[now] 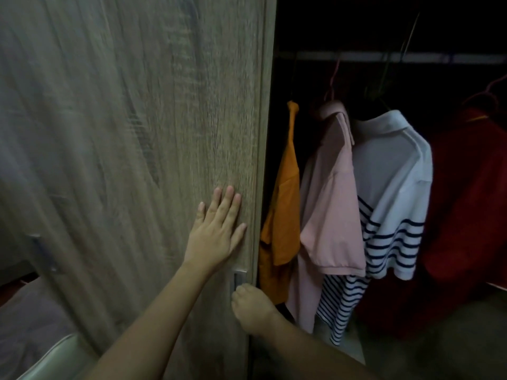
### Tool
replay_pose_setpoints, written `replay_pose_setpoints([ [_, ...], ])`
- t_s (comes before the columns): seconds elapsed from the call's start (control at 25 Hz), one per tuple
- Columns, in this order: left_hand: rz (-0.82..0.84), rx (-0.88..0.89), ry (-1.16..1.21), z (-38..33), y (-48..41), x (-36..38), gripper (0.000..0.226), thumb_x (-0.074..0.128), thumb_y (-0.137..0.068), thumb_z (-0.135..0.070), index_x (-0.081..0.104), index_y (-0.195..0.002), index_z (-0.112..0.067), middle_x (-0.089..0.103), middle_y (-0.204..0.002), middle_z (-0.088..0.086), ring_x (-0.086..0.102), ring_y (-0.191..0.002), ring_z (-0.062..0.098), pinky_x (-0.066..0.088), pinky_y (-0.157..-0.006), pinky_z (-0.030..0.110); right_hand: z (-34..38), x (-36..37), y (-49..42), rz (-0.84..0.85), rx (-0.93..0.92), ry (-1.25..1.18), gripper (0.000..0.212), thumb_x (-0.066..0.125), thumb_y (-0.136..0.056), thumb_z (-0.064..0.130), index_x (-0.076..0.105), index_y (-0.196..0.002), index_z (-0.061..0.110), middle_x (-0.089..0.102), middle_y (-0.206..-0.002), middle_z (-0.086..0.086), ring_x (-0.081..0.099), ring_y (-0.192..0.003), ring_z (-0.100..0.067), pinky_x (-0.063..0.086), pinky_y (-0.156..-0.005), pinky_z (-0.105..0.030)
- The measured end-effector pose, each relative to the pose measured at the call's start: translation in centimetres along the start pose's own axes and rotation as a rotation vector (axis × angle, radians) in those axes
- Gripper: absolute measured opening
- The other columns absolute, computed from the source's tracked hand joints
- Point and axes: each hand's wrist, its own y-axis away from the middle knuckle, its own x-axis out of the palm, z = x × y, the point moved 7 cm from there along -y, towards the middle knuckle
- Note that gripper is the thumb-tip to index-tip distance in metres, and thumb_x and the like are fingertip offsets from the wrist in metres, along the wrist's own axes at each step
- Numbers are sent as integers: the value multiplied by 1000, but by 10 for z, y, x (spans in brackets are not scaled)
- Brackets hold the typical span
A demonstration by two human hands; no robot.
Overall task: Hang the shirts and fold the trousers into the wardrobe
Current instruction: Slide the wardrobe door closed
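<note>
Two hands meet the wardrobe door (137,133): left hand (215,234) flat, right hand (251,308) fingers gripping its handle (239,278).

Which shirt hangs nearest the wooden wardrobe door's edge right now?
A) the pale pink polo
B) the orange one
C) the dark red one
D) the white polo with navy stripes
B: the orange shirt hangs right beside the edge of the wood-grain wardrobe door, with the pale pink polo shirt next along the rail.
</note>
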Motion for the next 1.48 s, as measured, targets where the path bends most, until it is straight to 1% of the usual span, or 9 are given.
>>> replay_pose_setpoints([
  [0.32,-75,6,25,-2,-1,6,62,11,-99,-46,-10,-149,-17,-21,-156,-2,-14,-145,17,4,-114,44,7,18,7,25,-49,106,36,55,-90,22,55,-125,11,51,-134,-7,41,-129,-23,20,-117,-38],
  [0.44,-71,-3,28,-3,-2,6,61,10,-99,-46,-11,-149,-18,-23,-156,-2,-16,-144,17,2,-115,44,6,31,16,57,-34,84,42,57,-89,18,50,-129,8,46,-138,-10,37,-131,-25,20,-116,-39],
  [0.52,-71,-14,32,-5,-1,8,62,13,-99,-45,-12,-148,-18,-23,-156,-3,-16,-144,17,0,-115,43,0,37,19,45,-2,-38,44,56,-89,14,47,-131,5,43,-139,-13,36,-131,-27,20,-117,-41],
  [0.64,-72,-33,65,-8,-3,8,69,25,-95,-40,-15,-147,-21,-27,-154,-6,-19,-143,15,-2,-115,42,-5,38,21,-22,-20,-86,43,57,-88,17,49,-129,6,48,-134,-12,44,-126,-26,28,-114,-39],
  [0.8,-45,-53,76,-9,-3,7,71,27,-95,-39,-18,-146,-23,-31,-152,-8,-22,-142,13,-2,-115,42,8,31,18,-1,-88,62,42,53,-90,23,50,-130,11,47,-135,-8,42,-128,-23,25,-116,-36],
  [1.0,-12,-54,99,-10,-2,6,70,28,-96,-40,-20,-145,-24,-33,-151,-10,-22,-142,13,-5,-116,39,6,18,7,41,-102,263,55,52,-91,25,35,-141,10,31,-150,-12,24,-140,-27,14,-119,-40],
  [1.2,34,-50,94,-12,-1,4,71,28,-97,-41,-21,-145,-25,-32,-151,-10,-23,-141,11,4,-117,42,11,7,7,68,-88,207,56,44,-95,21,25,-144,3,23,-152,-16,20,-141,-30,13,-119,-41],
  [1.36,30,-4,55,-28,-4,-3,69,31,-96,-40,-12,-147,-23,-6,-154,2,-21,-142,11,4,-117,40,9,15,11,90,-32,188,57,41,-97,24,21,-146,3,22,-153,-16,22,-139,-31,20,-116,-39],
  [1.48,8,32,30,-54,-7,1,70,29,-96,-42,-17,-146,-23,-22,-154,-3,-21,-142,12,0,-116,39,0,30,32,81,-38,178,54,41,-96,23,26,-144,3,26,-150,-16,27,-135,-30,24,-112,-37],
])
